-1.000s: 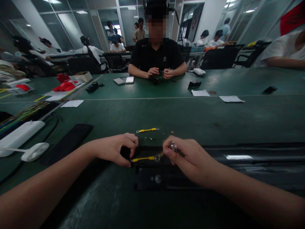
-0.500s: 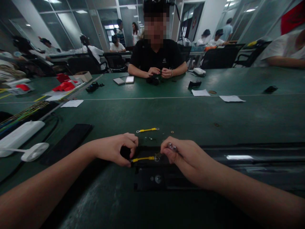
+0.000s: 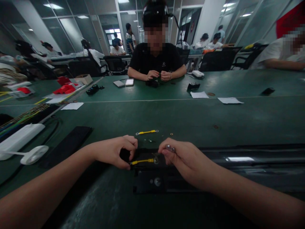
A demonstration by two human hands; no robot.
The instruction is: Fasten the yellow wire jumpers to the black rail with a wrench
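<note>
- Pinching the left end of a short yellow wire [image 3: 142, 161] with the left hand [image 3: 114, 151], fingers closed tight on it.
- Gripping a small shiny metal piece [image 3: 170, 148] in the right hand [image 3: 184, 160], fingertips curled around it, just beside the wire's right ring terminal.
- Lying across a black flat part [image 3: 152, 183] near the table's front edge.
- Resting just beyond, a second yellow wire [image 3: 147, 132] on the green table [image 3: 190, 117].
- Working far across, another person's hands [image 3: 158, 75] on a dark object.
</note>
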